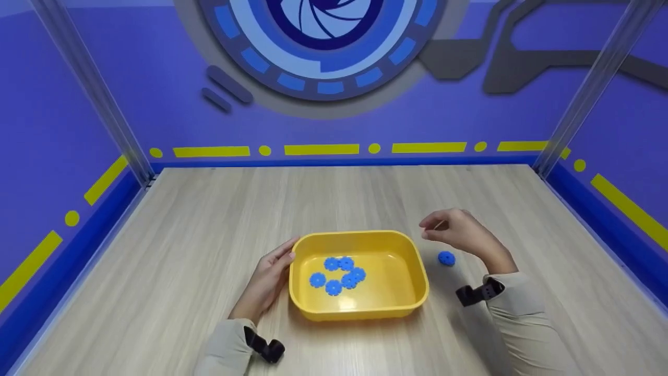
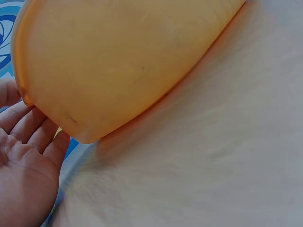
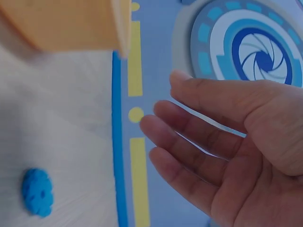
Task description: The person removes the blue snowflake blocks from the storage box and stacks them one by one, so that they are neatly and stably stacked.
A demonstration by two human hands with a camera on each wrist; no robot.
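A yellow plastic basin (image 1: 389, 282) sits on the table, with several blue notched flower-shaped discs (image 1: 333, 287) lying flat in its left half. My left hand (image 1: 270, 279) holds the basin's left side, its thumb at the rim; in the left wrist view the fingers (image 2: 35, 125) lie against the outside wall. To the right of the basin, my right hand (image 1: 459, 230) hovers over the table with loosely bent fingers and nothing between them. Below that hand, a blue notched piece (image 1: 446, 258) lies on the wood; it also shows in the right wrist view (image 3: 38, 192).
The light wood table (image 1: 219, 209) is enclosed by blue-purple panels (image 1: 130, 104) with yellow markings at the back and both sides. Metal posts (image 1: 595, 83) stand at the back corners. Dark wrist straps (image 1: 472, 293) sit over the beige sleeves.
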